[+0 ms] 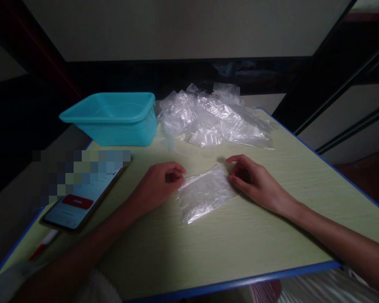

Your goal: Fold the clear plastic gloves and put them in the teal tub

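Note:
A clear plastic bag (205,191) lies on the table between my two hands, its lower edge creased and shiny. My left hand (164,179) pinches its upper left corner between thumb and fingertips. At the bag's right side is my right hand (251,176), index finger and thumb apart. The right thumb tip is close to the bag's edge; whether it touches cannot be made out. Behind the hands lies a heap of crumpled clear plastic bags (208,118).
A turquoise plastic basin (123,130) stands at the back left of the blue-edged table (233,252). A smartphone (82,200) with a lit screen lies at the left edge. Beside it is a red and white pen-like item (46,242), partly behind my left forearm.

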The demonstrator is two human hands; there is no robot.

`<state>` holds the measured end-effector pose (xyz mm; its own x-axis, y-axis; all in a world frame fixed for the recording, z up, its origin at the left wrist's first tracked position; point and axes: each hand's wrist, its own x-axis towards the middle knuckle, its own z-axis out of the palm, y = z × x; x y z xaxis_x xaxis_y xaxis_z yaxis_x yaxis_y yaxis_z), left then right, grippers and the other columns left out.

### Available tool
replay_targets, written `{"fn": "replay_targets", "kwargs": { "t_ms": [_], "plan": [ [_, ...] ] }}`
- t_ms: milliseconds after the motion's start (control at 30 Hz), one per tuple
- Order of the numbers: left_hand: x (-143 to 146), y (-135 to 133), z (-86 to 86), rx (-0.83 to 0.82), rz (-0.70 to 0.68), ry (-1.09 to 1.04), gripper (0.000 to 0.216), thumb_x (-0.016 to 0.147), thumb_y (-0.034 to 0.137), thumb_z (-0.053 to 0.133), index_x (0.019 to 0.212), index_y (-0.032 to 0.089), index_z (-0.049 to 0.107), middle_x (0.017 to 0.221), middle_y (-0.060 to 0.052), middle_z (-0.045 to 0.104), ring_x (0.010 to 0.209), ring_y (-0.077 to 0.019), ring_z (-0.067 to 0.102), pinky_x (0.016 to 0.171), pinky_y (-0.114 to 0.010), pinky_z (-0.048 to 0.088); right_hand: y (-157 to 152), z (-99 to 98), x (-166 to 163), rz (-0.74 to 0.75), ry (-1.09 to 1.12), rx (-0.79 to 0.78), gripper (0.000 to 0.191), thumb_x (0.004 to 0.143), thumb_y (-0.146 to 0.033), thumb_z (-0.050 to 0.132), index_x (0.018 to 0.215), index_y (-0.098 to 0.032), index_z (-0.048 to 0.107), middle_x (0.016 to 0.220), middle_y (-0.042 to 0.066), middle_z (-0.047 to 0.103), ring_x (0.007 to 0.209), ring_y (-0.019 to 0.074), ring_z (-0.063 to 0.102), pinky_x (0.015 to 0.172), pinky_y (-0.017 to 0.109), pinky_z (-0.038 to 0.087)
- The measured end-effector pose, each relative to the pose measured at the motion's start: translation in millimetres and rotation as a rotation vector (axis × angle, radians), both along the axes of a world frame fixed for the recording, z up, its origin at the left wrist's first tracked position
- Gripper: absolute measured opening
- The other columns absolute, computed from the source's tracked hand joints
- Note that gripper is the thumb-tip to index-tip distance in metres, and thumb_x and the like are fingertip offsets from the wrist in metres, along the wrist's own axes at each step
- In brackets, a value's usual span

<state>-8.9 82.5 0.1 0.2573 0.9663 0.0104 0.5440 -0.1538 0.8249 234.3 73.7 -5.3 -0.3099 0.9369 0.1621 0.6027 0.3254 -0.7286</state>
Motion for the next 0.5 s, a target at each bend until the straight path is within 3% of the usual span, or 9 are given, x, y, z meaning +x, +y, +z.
{"fn": "replay_targets", "kwargs": {
  "t_ms": [500],
  "plan": [
    [3.5, -0.3, -0.2, 0.018, 0.029, 0.004, 0.013, 0.062, 0.024, 0.059, 0.071, 0.015, 0.061, 0.064, -0.001, 0.064, 0.061, -0.0159, 0.059, 0.057, -0.025, 0.045, 1.0, -3.3, 2.3, 0.02, 0.14, -0.109, 0.033, 0.075, -0.028, 0.058, 0.104, -0.017, 0.047, 0.074, 0.0, 0.056, 0.06, 0.0142, 0.052, 0.054, 0.028, 0.042]
  ]
}}
